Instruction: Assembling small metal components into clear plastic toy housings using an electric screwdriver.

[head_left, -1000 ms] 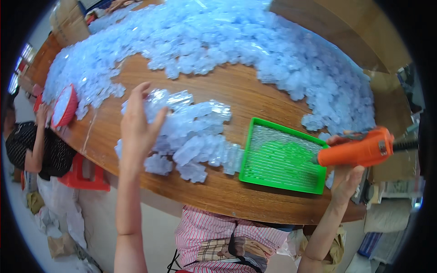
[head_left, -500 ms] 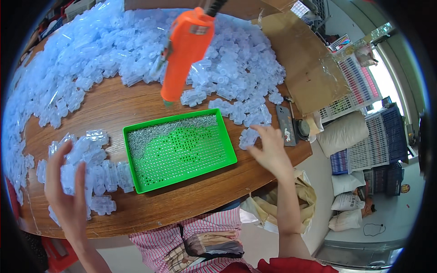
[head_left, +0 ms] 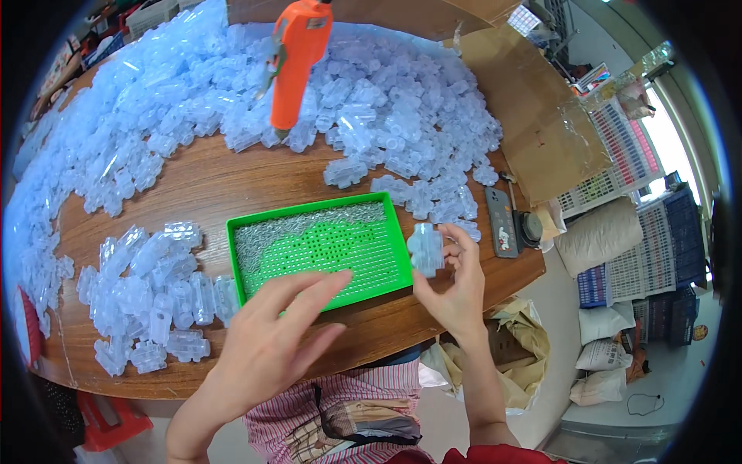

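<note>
While my right hand (head_left: 457, 292) pinches clear plastic (head_left: 425, 249), my splayed, empty left (head_left: 267, 340) has reached the tray (head_left: 399, 241); cardboard (head_left: 533, 116) flanks the table's (head_left: 501, 277) far-right edge.

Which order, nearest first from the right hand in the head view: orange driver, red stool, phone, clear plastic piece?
1. Clear plastic piece: in the right hand.
2. Phone: on the table, ahead-right.
3. Orange driver: above the table, ahead-left.
4. Red stool: far left, past the table edge.
</note>
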